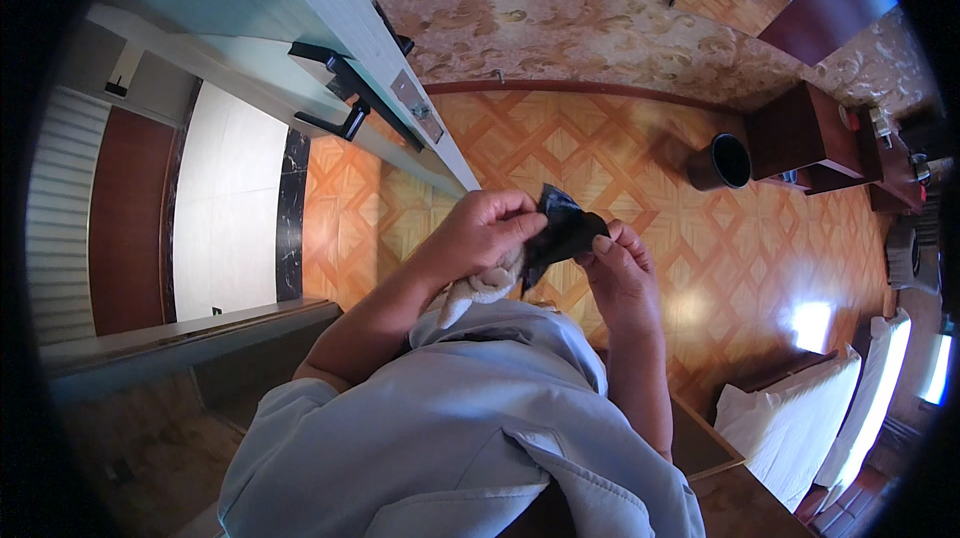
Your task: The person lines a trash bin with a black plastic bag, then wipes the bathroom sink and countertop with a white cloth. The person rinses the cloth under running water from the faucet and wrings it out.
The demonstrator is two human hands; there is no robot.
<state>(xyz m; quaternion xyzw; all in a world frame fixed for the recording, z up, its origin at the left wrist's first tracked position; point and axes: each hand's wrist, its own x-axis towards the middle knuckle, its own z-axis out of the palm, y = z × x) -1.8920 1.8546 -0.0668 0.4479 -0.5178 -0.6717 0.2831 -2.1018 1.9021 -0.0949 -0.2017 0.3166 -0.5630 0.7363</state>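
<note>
A piece of thin black plastic, perhaps a folded bag, is stretched between both hands in front of my waist. My left hand pinches its left edge between thumb and fingers. A light beige cloth hangs beneath that same hand; whether the fingers grip it too is hidden. At the plastic's right edge, my right hand holds it between thumb and index finger.
A door with black handles stands at the left, its edge close to my left hand. Further right are a dark waste bin, a dark red wooden cabinet and beds with white bedding. Behind the door lies a doorway with a dark threshold.
</note>
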